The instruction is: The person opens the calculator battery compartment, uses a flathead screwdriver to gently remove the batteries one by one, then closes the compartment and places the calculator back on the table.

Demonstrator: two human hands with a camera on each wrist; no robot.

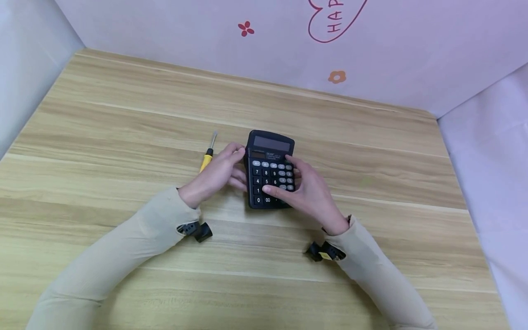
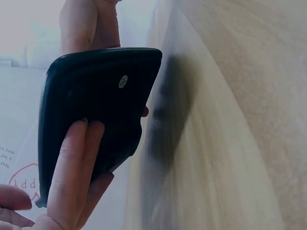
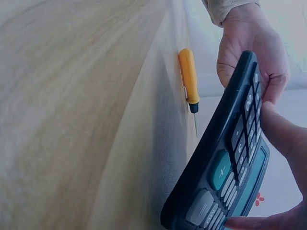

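Staged desk booth: wood-grain tabletop (image 1: 123, 114), white paper walls (image 1: 412, 50) with flower stickers (image 1: 246, 28) closing it in.

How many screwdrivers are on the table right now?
1. The yellow-handled screwdriver lies on the table just beyond the left hand, left of the calculator held in both hands. Nothing suggests others hidden.

A desk (image 1: 123, 114) of pale wood-grain boards, laid in long horizontal strips, is seen filling the view. It is enclosed at the back and on both sides by white panels (image 1: 412, 55). The back panel is decorated with a small red flower (image 1: 245, 28), an orange flower (image 1: 337, 76) and a red outlined shape with lettering (image 1: 336, 20). The scene is lit evenly and softly.
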